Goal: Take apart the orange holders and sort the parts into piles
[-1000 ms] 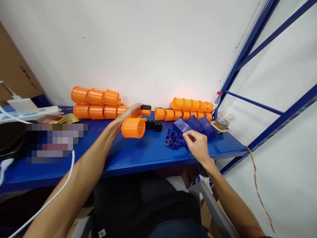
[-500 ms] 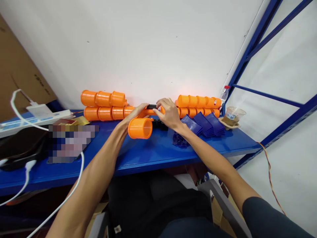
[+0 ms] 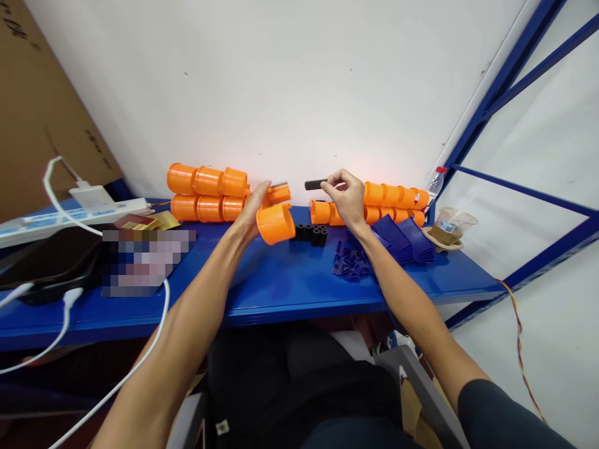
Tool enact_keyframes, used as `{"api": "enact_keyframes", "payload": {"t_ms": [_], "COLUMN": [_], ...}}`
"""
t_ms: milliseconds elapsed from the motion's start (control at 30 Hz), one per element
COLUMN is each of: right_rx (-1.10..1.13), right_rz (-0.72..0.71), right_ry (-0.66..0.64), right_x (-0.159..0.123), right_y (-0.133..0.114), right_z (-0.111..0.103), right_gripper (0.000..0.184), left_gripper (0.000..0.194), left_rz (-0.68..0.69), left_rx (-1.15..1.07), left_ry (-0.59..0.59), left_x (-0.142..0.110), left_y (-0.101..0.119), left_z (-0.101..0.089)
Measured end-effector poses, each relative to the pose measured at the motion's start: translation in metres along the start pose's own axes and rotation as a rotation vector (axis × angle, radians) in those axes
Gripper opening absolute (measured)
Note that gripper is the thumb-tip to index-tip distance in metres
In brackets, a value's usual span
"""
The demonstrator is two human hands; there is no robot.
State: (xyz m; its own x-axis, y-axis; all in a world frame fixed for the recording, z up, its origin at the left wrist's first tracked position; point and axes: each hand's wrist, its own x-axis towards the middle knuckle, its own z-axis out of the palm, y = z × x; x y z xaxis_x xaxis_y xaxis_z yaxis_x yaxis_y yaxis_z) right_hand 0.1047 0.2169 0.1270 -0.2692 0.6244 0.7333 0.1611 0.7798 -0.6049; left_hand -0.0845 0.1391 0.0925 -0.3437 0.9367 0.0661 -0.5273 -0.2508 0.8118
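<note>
In my left hand (image 3: 253,211) is an orange plastic part with a round cup (image 3: 276,225) at its near end and a narrower section, showing a greyish top, farther back. The fingers are closed round it and partly hidden. My right hand (image 3: 349,196) pinches one end of a short black tube (image 3: 314,185), held level in the air to the right of the orange part and apart from it. Below, on the table, stand several small black cylinders (image 3: 319,236) with hollow ends. Rows of stacked orange cups lie at the left (image 3: 208,182) and right (image 3: 374,194).
Blue flat plates (image 3: 412,240) and a heap of small blue pieces (image 3: 352,263) lie on the blue table (image 3: 281,284). A plastic cup of liquid (image 3: 450,227) and a bottle (image 3: 436,182) stand at right. At left are a power strip (image 3: 93,215), black device (image 3: 56,262) and white cables.
My right hand has drawn away to the right with the black tube, which was at the orange part before. The orange part is now tilted, and the black cylinders show more fully.
</note>
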Motion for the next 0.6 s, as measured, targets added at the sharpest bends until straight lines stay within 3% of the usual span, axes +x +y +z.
{"api": "enact_keyframes", "payload": {"t_ms": [100,267,433,600], "right_rx": [-0.072,-0.248,-0.417,-0.517], "right_rz": [-0.033,-0.158,-0.225,-0.194], "right_ry": [-0.202,-0.610,-0.718,-0.765], "right_x": [-0.008,-0.023,-0.028,-0.030], "right_y": [0.004,0.009,0.015,0.012], "right_z": [-0.010,-0.003,0.012,0.017], "right_gripper": [0.012,0.013,0.010,0.009], "left_gripper": [0.025,0.027,0.028,0.029], "left_rz": [0.061,0.100,0.141,0.147], "left_rx": [-0.032,-0.037,0.002,0.017], "left_ry": [0.130,0.151,0.149,0.158], "left_x": [0.004,0.008,0.012,0.012], "left_y": [0.007,0.013,0.009,0.008], "left_z": [-0.007,-0.011,-0.010,-0.010]}}
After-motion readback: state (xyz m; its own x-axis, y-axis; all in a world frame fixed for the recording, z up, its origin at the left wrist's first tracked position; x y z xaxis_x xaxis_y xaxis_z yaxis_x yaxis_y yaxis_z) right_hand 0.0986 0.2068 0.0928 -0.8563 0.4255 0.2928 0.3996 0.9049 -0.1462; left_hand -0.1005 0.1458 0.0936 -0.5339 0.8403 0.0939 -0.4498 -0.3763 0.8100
